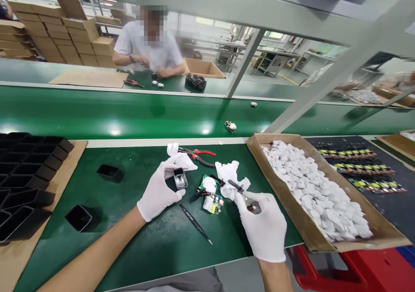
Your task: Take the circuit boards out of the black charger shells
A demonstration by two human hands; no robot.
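Observation:
My left hand [161, 191], in a white glove, grips a small black plastic housing [180, 178] between thumb and fingers, its end with pale markings facing me. My right hand [263, 223], also gloved, is curled beside crumpled white cloth [228, 175]. A dark narrow piece [236, 185] shows at its fingertips, and something small and dark sits partly hidden within the fingers; its kind is unclear. Between the hands lie circuit boards [214, 202] with white pads and black leads. Black tweezers [196, 223] lie in front of them. Red-handled pliers [198, 154] rest behind.
Two black housings [79, 217] stand at left, near cardboard [61, 177] bearing many more. At right, a cardboard tray [316, 240] holds white pads; rows of circuit boards [365, 168] lie beyond. A loose board [230, 126] sits on the green belt [155, 114]. A co-worker [151, 45] works opposite.

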